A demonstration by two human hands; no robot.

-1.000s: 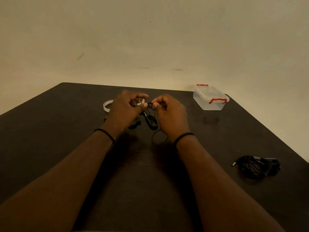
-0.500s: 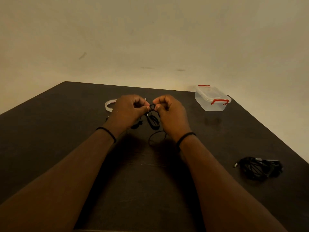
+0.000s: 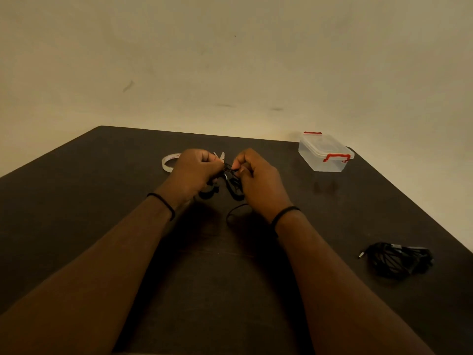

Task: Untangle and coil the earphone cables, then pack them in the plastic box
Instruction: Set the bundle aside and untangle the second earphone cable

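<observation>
Picking at the knot in the earphone cable

Both the left hand (image 3: 197, 170) and right hand (image 3: 256, 175) pinch the black earphone cable (image 3: 234, 187) above the table (image 3: 102, 201); since a second ago a slack loop has dropped free (untangling advances); the lidded plastic box (image 3: 325, 156) waits far right, a second bundle (image 3: 396, 260) near right.

cable (image 3: 234, 187): thin, black, tangled; top pinched between both hands above the table, loops hanging below, one loop lying on the dark tabletop near the right wrist
bundle (image 3: 398, 260): black cables in a loose heap, plug tip sticking out left; lies on the table's right side, well apart from the hands
box (image 3: 325, 153): clear plastic, rectangular, red clips, lid on; stands at the far right corner
</observation>
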